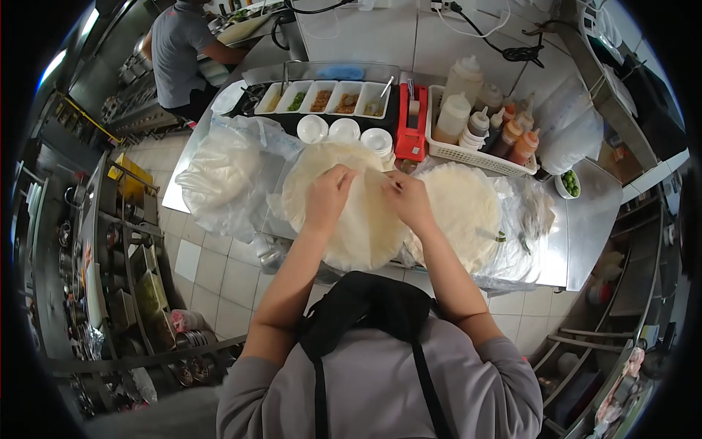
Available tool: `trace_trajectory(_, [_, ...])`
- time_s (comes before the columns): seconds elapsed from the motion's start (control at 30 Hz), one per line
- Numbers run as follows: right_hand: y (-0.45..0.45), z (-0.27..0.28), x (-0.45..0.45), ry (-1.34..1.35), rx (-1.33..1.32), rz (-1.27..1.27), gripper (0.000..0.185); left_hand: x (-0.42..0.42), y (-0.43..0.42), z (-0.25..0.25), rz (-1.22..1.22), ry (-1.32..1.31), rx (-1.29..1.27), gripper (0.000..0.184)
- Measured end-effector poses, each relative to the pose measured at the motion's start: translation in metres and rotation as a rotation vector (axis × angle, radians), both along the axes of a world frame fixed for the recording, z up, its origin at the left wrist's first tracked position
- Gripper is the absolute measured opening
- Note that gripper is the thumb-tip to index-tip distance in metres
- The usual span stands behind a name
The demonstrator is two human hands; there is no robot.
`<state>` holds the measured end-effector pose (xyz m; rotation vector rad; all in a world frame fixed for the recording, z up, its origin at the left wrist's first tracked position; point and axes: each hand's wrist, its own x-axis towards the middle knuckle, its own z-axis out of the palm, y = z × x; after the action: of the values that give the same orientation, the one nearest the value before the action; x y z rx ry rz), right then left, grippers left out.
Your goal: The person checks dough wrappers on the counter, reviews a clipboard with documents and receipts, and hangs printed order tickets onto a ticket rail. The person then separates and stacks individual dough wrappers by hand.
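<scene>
Both hands are over a large, thin, pale round sheet (303, 183) on the metal counter. My left hand (331, 192) pinches the sheet near its upper middle, fingers pressed together. Just to the right, my right hand (409, 197) is closed on the sheet's upper right part, where a raised fold runs down between the hands. A second pale round stack (457, 216) lies to the right, on clear plastic. To the left, a plastic bag (219, 172) holds something pale and round.
Behind the sheet stand small white bowls (313, 129), a row of filled white trays (322, 99), a red device (412, 124) and a basket (475, 157) of sauce bottles. A bowl of green pieces (567, 184) is at right. Another person (175, 55) stands back left.
</scene>
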<state>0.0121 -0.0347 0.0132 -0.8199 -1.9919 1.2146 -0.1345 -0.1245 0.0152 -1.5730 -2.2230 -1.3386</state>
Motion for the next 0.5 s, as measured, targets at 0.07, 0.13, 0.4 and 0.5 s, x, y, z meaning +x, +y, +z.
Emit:
trace_trajectory(0.07, [0.015, -0.02, 0.005, 0.08, -0.177, 0.01, 0.018, -0.007, -0.006, 0.0, 0.062, -0.171, -0.003, 0.018])
trace_trajectory(0.13, [0.025, -0.036, 0.01, 0.161, -0.343, 0.028, 0.017, -0.015, -0.01, -0.006, 0.088, -0.328, 0.005, 0.019])
trace_trajectory(0.4, [0.015, -0.032, 0.003, 0.247, -0.55, 0.252, 0.015, -0.005, -0.001, -0.042, -0.031, -0.354, 0.08, 0.03])
trace_trajectory(0.5, [0.013, -0.024, -0.001, 0.162, -0.464, 0.309, 0.016, 0.01, 0.014, -0.032, -0.096, -0.716, 0.179, 0.033])
